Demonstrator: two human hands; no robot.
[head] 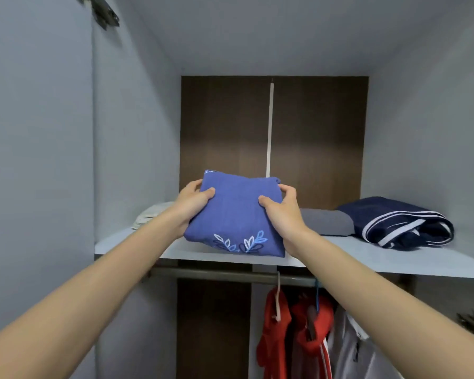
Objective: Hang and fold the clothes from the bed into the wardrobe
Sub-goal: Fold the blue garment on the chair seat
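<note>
A folded blue garment [237, 212] with a pale leaf pattern on its front edge is held over the wardrobe shelf [381, 255], its front overhanging the shelf's edge. My left hand [193, 203] grips its left side, thumb on top and fingers curled underneath. On the right side, my right hand [283, 207] grips it the same way. I cannot tell whether the garment's back rests on the shelf.
Folded clothes lie on the shelf: a cream piece [148, 214] at left, a grey one [326, 221] and a navy one with white stripes [400, 221] at right. Below, red [274, 324] and white [350, 343] garments hang from a rail [216, 274]. Wardrobe walls close in on both sides.
</note>
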